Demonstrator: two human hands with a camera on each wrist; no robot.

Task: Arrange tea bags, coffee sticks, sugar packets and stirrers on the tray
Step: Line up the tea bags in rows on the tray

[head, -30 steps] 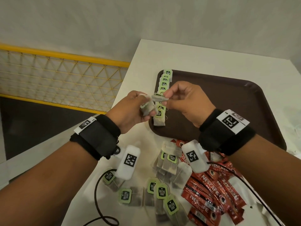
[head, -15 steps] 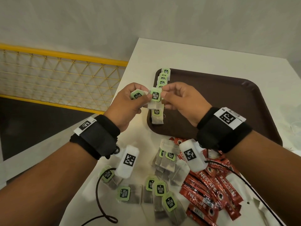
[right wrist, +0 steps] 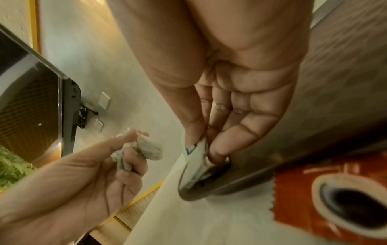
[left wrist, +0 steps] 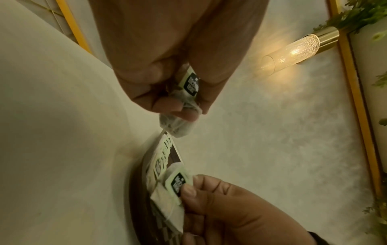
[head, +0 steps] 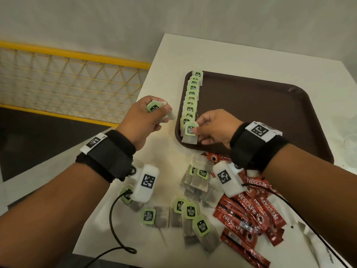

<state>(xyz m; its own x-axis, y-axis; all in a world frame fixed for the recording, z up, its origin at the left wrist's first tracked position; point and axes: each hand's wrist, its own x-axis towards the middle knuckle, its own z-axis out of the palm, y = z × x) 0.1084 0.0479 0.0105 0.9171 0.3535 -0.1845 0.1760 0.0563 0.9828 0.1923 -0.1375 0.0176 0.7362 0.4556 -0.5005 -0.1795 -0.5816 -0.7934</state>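
A brown tray [head: 270,113] lies on the white table with a row of green-tagged tea bags [head: 191,97] along its left edge. My right hand [head: 201,130] pinches a tea bag [head: 190,133] by its green tag at the near end of that row, low over the tray's near left corner. My left hand [head: 154,113] hovers just left of the tray, its fingers curled round another tea bag [head: 153,107]. In the left wrist view that tea bag [left wrist: 184,102] is bunched in my left hand. In the right wrist view the pinched tea bag [right wrist: 196,154] touches the tray rim [right wrist: 209,192].
Loose tea bags [head: 185,211] lie scattered on the table in front of the tray. A pile of red coffee sticks [head: 249,215] sits at the near right. A black cable [head: 114,229] loops near the table's front edge. A yellow mesh railing [head: 67,80] runs along the left.
The hands were together above the tray's left edge, both on the tea bags. They have parted: the right hand went down to the row with one bag, the left drew back left with the other.
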